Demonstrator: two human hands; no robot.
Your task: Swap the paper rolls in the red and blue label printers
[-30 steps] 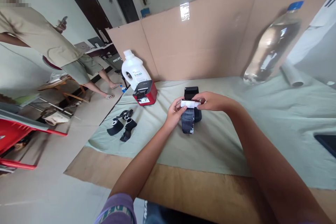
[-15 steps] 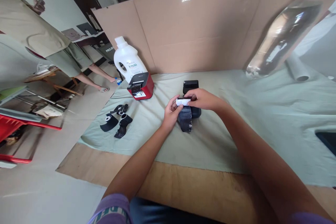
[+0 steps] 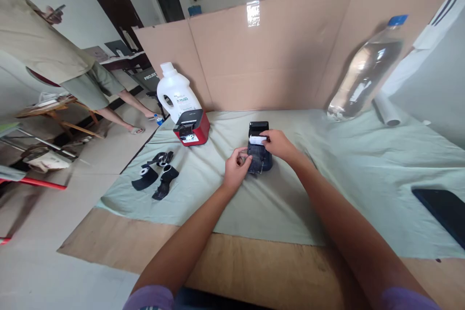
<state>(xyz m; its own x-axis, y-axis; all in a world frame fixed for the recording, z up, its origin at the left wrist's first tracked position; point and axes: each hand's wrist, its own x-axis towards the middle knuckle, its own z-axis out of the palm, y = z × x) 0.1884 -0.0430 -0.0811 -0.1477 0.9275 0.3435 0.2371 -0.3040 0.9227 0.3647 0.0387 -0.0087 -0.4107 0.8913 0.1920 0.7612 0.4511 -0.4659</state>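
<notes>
A small white paper roll (image 3: 257, 140) with a dark strip (image 3: 256, 159) hanging from it lies over a black handheld machine (image 3: 268, 161). The machine's black lid (image 3: 258, 126) stands up behind the roll. My right hand (image 3: 279, 146) grips the roll's right end between thumb and fingers. At the left edge of the strip, my left hand (image 3: 236, 166) is curled with thumb and fingertips pinching it. The strip hides most of the machine's body, so I cannot tell whether the roll sits inside it.
Several black rolls with white cores (image 3: 146, 177) lie at left. Behind them stand a red and black label printer (image 3: 192, 128) and a white jug (image 3: 177, 88). A large water bottle (image 3: 365, 75) leans on the cardboard (image 3: 269, 68); a phone (image 3: 441, 208) lies right. A person (image 3: 47, 38) stands left.
Both hands have brought the roll and strip onto the machine, and the strip now lies over its body. The left hand has slid down from the roll to the strip's edge. The view has tilted upward.
</notes>
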